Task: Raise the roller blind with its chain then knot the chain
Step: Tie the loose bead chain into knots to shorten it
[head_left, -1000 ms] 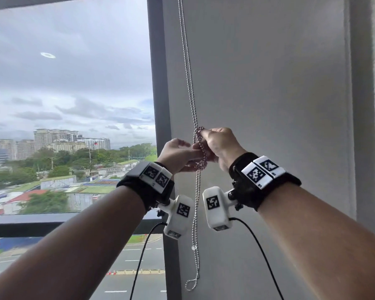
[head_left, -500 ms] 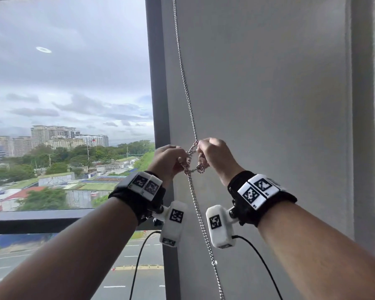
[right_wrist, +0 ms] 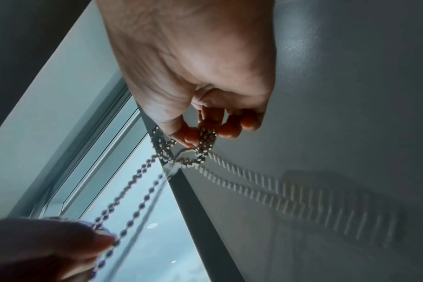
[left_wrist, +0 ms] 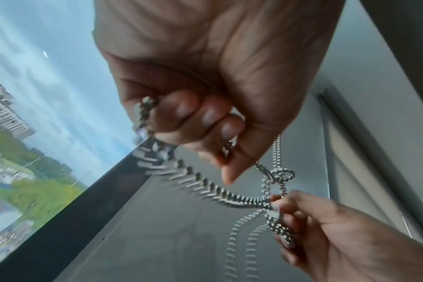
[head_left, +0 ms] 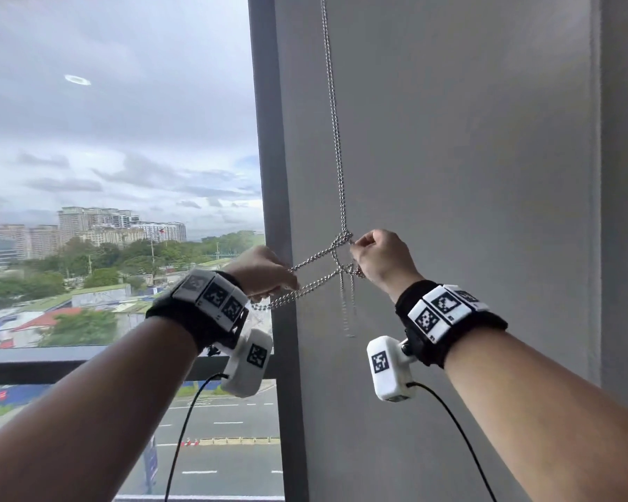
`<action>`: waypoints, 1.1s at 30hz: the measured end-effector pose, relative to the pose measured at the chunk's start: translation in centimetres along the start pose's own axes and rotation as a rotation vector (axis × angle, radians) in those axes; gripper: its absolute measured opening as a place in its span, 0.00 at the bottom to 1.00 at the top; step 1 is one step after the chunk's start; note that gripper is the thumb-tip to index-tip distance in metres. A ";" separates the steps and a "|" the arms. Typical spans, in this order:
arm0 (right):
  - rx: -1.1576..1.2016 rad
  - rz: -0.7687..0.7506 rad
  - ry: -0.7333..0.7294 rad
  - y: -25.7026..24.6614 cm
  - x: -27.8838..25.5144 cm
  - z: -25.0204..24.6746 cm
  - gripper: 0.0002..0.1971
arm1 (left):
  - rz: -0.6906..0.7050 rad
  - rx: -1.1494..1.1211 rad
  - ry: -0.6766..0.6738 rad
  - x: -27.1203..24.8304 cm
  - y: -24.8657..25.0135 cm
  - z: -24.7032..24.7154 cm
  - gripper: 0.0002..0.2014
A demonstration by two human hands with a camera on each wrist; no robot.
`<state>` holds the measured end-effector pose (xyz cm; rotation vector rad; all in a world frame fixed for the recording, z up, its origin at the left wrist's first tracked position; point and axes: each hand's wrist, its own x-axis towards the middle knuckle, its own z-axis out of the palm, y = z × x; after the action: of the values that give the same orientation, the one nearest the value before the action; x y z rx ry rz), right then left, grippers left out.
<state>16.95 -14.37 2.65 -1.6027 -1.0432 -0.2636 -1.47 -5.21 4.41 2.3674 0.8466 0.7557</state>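
Chain (head_left: 333,125), a doubled strand of metal beads, drops from the top centre of the head view along the grey wall (head_left: 468,175), just right of the dark window frame (head_left: 269,157), and gathers into a loose knot (head_left: 343,238) at mid-frame. From that knot two strands run down and to the left into the left hand (head_left: 265,271), while a short blurred tail (head_left: 347,306) hangs below the crossing. The left hand, at centre left, is closed in a fist around the strands; the left wrist view shows its curled fingers (left_wrist: 193,112) wrapped over the beads, with the chain (left_wrist: 205,183) sweeping toward the lower right of that picture. The right hand (head_left: 381,262), right of centre in the head view, pinches the chain at the knot; in the right wrist view its thumb and fingertips (right_wrist: 227,129) are closed on a bunched loop of beads (right_wrist: 207,141), and two strands lead off toward the left hand (right_wrist: 44,248) in the lower left corner. Both hands are apart, the chain drawn between them. Each wrist carries a black band with printed markers and a white camera housing (head_left: 388,371) on a cable. Through the window glass (head_left: 116,175), filling the left half of the head view, lie a cloudy sky, tower blocks, trees and a road below.
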 end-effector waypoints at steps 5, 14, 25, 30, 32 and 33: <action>0.007 0.076 0.007 0.9 0.0 0.2 0.08 | -0.052 -0.664 0.103 0.6 -2.3 0.6 0.09; 0.046 0.089 0.009 2.0 0.6 -0.2 0.08 | 0.021 -0.264 0.207 1.8 -4.7 1.2 0.13; 0.250 0.166 -0.122 2.1 -0.5 0.8 0.11 | -0.130 -0.764 -0.120 1.5 -4.9 4.0 0.08; 0.278 0.159 -0.148 2.0 -0.7 1.9 0.11 | -0.089 -0.875 -0.277 1.2 -2.8 6.0 0.03; 0.284 0.145 -0.163 2.1 -0.9 2.2 0.12 | -0.039 -0.862 -0.267 1.5 -2.0 6.4 0.06; 0.291 0.138 -0.178 2.1 -1.1 2.4 0.12 | -0.012 -0.851 -0.248 1.7 -1.7 6.5 0.07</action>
<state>17.05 -12.71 -0.28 -1.4428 -1.0469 0.1227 3.14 -4.69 -0.77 1.6362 0.3246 0.6266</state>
